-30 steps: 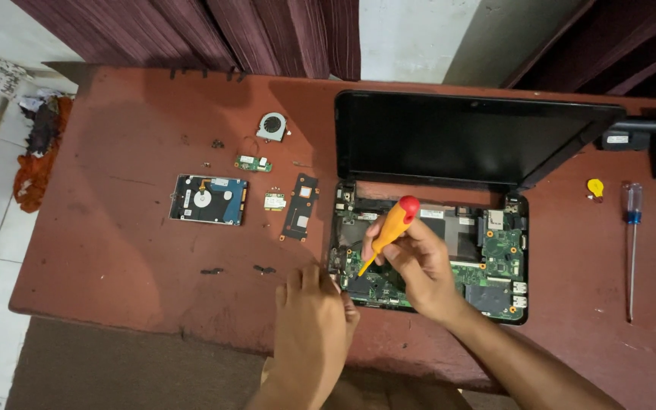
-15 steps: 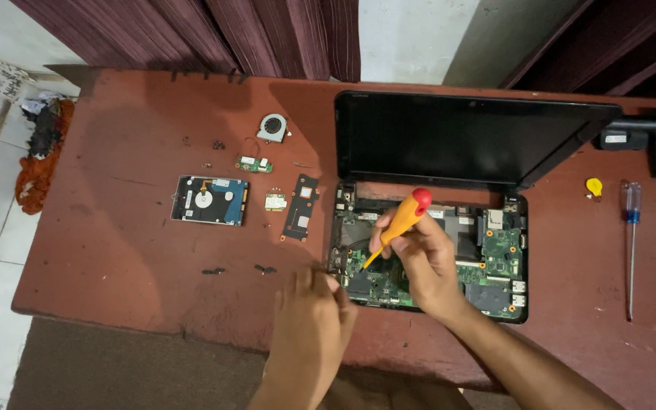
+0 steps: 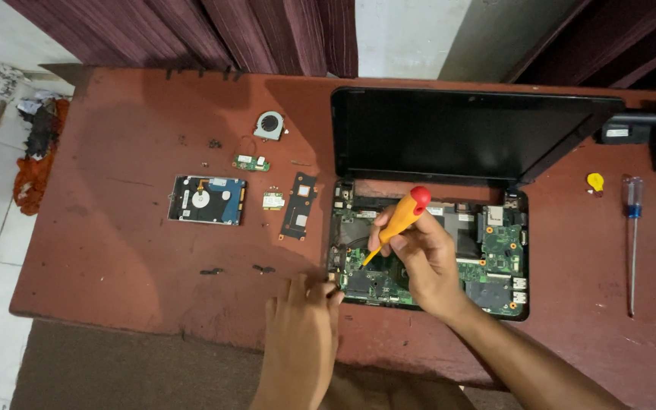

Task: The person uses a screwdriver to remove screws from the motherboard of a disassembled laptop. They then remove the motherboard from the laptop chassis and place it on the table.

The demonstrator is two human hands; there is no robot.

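An orange screwdriver (image 3: 398, 219) is pinched in the right hand (image 3: 427, 262) at centre frame, tip angled down onto the green board of the opened laptop (image 3: 506, 250). The left hand (image 3: 301, 334), fingers loosely together and holding nothing, is pressed flat at the laptop's lower-left corner on the table (image 3: 115, 258). Looks like a board screw is being worked; steady downward pressure seems called for next. A hard drive (image 3: 206, 200), fan (image 3: 269, 125) and small boards are laid out left of centre.

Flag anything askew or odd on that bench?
The open black laptop has no keyboard deck, so its green mainboard lies bare. Small dark screws sit loose on the red-brown wooden table. A crumpled orange rag hangs off its left edge.
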